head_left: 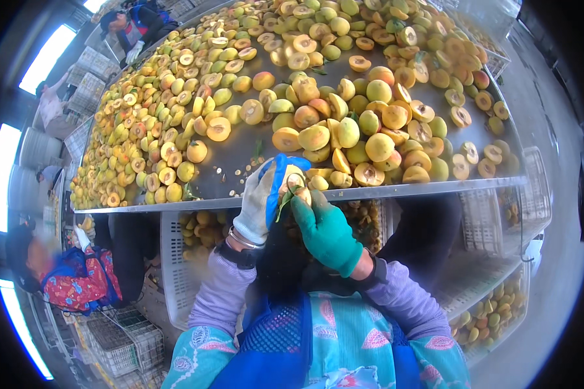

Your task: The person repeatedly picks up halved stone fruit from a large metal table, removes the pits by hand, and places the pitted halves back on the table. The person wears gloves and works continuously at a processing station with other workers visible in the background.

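Note:
Just in front of the metal table's near edge, both my gloved hands meet at one fruit. My left hand [263, 194], in a white glove with blue fingers, is closed around a yellow peach half [293, 178], its cut face turned up. In a green glove, my right hand [328, 230] presses closed fingertips against that peach half. A small brownish piece shows at those fingertips; whether it is the pit is hidden. Between the hands hangs a green leaf [283, 205]. Right beyond them lies a heap of peaches [347, 133], some whole and some halved with pits showing.
Peach halves [169, 117] cover much of the metal table [233, 152]. Beneath its edge [344, 194] stand white plastic crates [175, 259] holding fruit. A co-worker [78, 272] in a red patterned sleeve sits at the left, and another person [136, 29] is at the far left.

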Demonstrator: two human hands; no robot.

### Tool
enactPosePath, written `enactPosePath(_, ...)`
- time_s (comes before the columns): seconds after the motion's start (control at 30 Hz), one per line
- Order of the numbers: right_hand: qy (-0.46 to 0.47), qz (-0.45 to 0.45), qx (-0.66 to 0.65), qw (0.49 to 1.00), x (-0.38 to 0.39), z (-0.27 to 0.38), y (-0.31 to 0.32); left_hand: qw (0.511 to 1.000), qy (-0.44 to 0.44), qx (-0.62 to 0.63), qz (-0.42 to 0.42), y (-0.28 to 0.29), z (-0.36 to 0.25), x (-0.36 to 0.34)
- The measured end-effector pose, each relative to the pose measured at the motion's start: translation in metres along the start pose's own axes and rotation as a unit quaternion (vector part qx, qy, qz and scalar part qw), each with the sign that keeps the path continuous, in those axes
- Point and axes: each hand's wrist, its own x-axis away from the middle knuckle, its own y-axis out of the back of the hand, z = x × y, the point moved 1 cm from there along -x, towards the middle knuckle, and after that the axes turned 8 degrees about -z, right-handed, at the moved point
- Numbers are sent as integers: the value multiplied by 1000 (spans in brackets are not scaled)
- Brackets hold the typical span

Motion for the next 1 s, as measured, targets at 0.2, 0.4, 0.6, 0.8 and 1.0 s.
enactPosePath(0.2, 28, 26, 34, 999, 1, 14, 8, 998, 0, 31, 46, 3, 2, -4)
enactPosePath(0.4, -75, 56, -128, 987, 8, -4, 2, 989, 34, 83, 114, 3, -4, -21)
enactPosePath(0.6, -160, 65, -229, 958, 8, 3, 7, 982, 164, 92, 3, -22, -20, -17)
enactPosePath(0.8, -297, 115, -307, 897, 20, 18, 12, 937, 246, 182, 168, -19, -1, -21)
enactPosePath(1.0, -301, 83, -436, 844, 13, 20, -1, 917, 243, 264, 174, -26, 7, -26)
